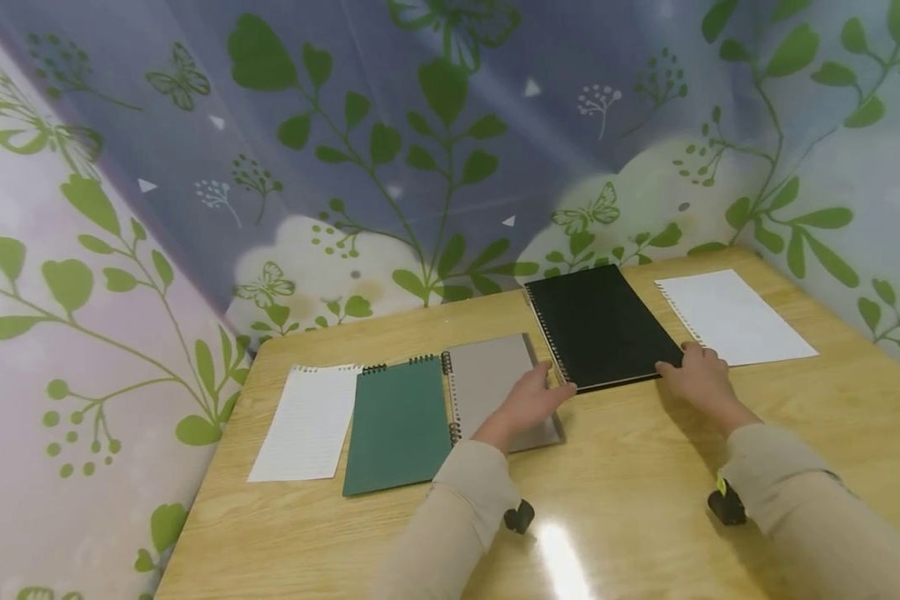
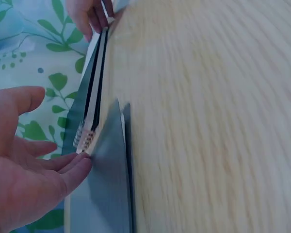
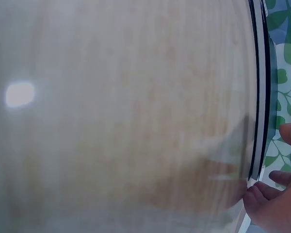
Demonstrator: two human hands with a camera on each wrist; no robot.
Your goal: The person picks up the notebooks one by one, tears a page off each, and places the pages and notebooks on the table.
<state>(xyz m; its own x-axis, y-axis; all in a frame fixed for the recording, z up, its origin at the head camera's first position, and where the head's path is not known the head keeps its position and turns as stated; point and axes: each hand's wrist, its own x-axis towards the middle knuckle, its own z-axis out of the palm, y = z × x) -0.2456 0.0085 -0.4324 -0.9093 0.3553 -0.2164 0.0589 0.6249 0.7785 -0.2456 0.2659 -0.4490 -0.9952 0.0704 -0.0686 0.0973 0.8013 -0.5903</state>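
Note:
A black spiral notebook point(image 1: 607, 325) lies at the back of the table, its coil along the left edge. My left hand point(image 1: 527, 406) reaches over a grey-brown spiral notebook point(image 1: 487, 367); its fingertips touch the black notebook's near left corner, by the coil. At the near right corner, the fingers of my right hand point(image 1: 699, 379) touch the edge. Both thumbs stand apart from the fingers in the wrist views. The right wrist view shows the black notebook's thick edge point(image 3: 260, 97), with the right hand point(image 3: 276, 194) at its end.
Left of the grey-brown notebook lie a green spiral notebook point(image 1: 397, 425) and a lined white sheet point(image 1: 307, 425) with a torn top edge. A white sheet point(image 1: 738, 317) with a perforated left edge lies at the right. Patterned curtains point(image 1: 420, 167) border the wooden table point(image 1: 607, 500).

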